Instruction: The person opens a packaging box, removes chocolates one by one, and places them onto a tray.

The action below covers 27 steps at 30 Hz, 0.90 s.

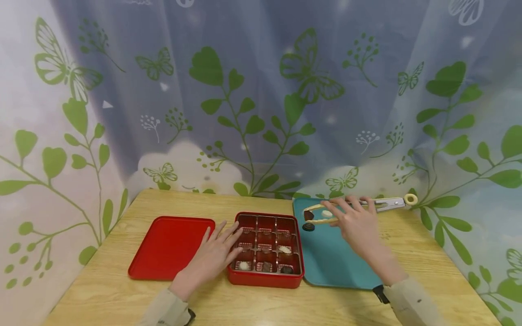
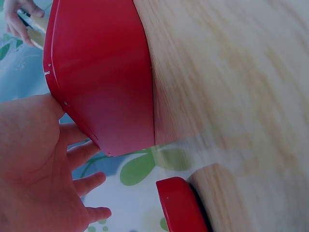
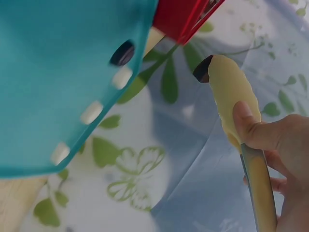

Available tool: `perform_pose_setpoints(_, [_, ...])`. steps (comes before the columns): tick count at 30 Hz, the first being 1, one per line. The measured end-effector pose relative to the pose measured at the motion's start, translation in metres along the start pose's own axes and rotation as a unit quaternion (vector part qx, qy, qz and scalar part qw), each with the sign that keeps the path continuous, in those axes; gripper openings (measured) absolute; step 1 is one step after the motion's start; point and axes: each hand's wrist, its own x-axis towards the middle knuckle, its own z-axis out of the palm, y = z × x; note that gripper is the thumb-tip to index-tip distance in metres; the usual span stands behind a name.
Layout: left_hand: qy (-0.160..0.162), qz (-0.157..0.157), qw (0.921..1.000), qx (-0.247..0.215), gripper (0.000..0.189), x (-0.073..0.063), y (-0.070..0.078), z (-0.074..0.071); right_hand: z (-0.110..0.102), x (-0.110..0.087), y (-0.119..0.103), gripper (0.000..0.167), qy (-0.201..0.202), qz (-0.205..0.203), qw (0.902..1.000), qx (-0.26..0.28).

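Blue-grey curtain [image 1: 261,136] printed with green leaves and butterflies hangs beyond my hands, over a pale wooden table [image 1: 216,308]. Between the cream tips of the tongs [image 3: 232,87], just left of my right hand [image 1: 359,226], sits a dark brown piece [image 1: 308,215], held up. My right fingers and thumb are clamped round the tongs, whose metal arms and ring end stick out to the right of that hand. Below it lies a teal tray [image 1: 338,267], with a round dark piece [image 3: 122,53] and three white pieces [image 3: 91,112] near its edge. Between my two hands stands a red box [image 1: 265,279], divided into nine compartments; four hold pieces, three of them in the row nearest me. My left hand [image 1: 212,249] has its fingers spread apart, some reaching over the box's left rim; how firmly they press I cannot tell. Left of that hand lies a flat red lid [image 1: 171,249].
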Motion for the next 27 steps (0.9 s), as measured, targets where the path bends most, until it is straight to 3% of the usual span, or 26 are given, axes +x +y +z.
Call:
perform_pose_setpoints(11, [0.001,-0.004,1.0,-0.001,0.055,-0.001,-0.001,0.001,0.018,-0.018,0.025,0.055,-0.06,0.016,0.9965,-0.055])
perform_pose_setpoints(17, [0.004,-0.001,1.0,0.001,0.055,0.0,-0.001,0.002,0.031,-0.024,0.029,0.05,-0.128,0.027,0.9892,-0.067])
perform_pose_setpoints(21, [0.003,-0.001,1.0,0.002,0.055,0.0,-0.001,0.002,0.037,-0.027,0.03,0.05,-0.166,0.036,0.9835,-0.062])
perform_pose_setpoints(27, [0.001,0.001,1.0,0.006,0.055,0.001,-0.002,0.002,0.043,-0.03,0.029,0.051,-0.181,0.049,0.9812,-0.044])
